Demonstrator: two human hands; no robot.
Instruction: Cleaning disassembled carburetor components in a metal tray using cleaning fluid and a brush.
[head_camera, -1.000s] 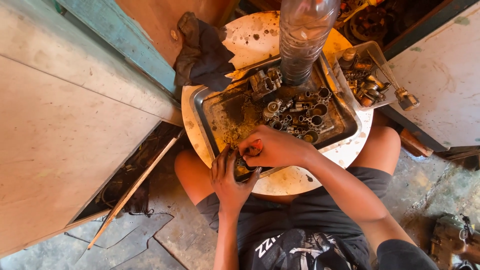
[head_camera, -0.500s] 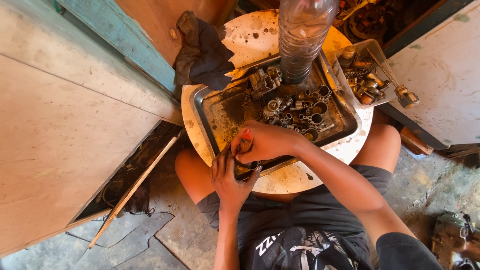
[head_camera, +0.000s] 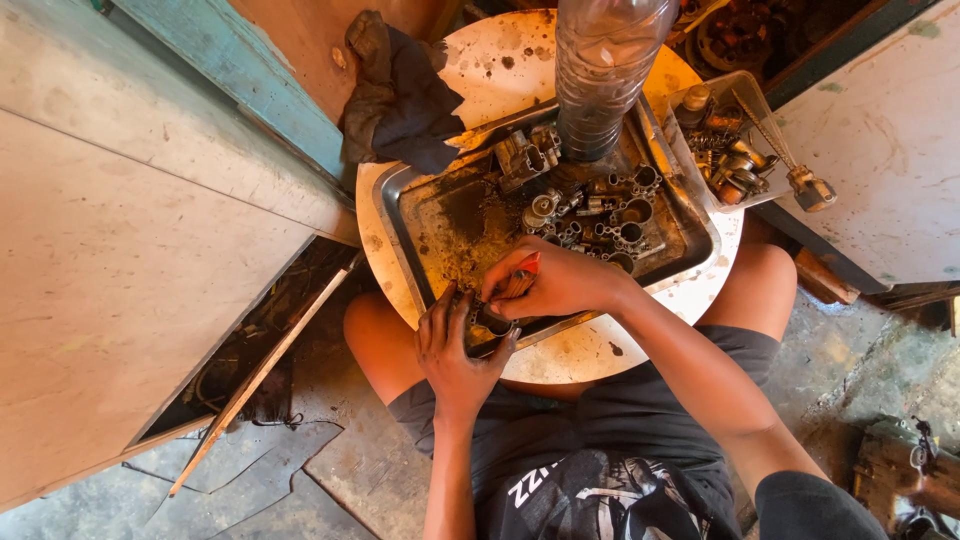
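My left hand (head_camera: 455, 345) cups a small dark metal part (head_camera: 487, 328) at the near edge of a grimy metal tray (head_camera: 420, 225). My right hand (head_camera: 560, 285) grips a brush with a red and wooden handle (head_camera: 520, 275), its tip pressed against the part. The tray rests on a round white table top (head_camera: 590, 350) over my knees. Several small metal engine pieces (head_camera: 600, 215) lie in the tray's far half.
A clear plastic bottle (head_camera: 605, 70) stands at the tray's back edge. A dark rag (head_camera: 400, 95) hangs at the back left. A smaller tray of metal parts (head_camera: 725, 150) sits at the right. A wooden panel (head_camera: 110, 260) fills the left.
My right hand has shifted slightly left and down with the brush over the part. My left hand has stayed in place.
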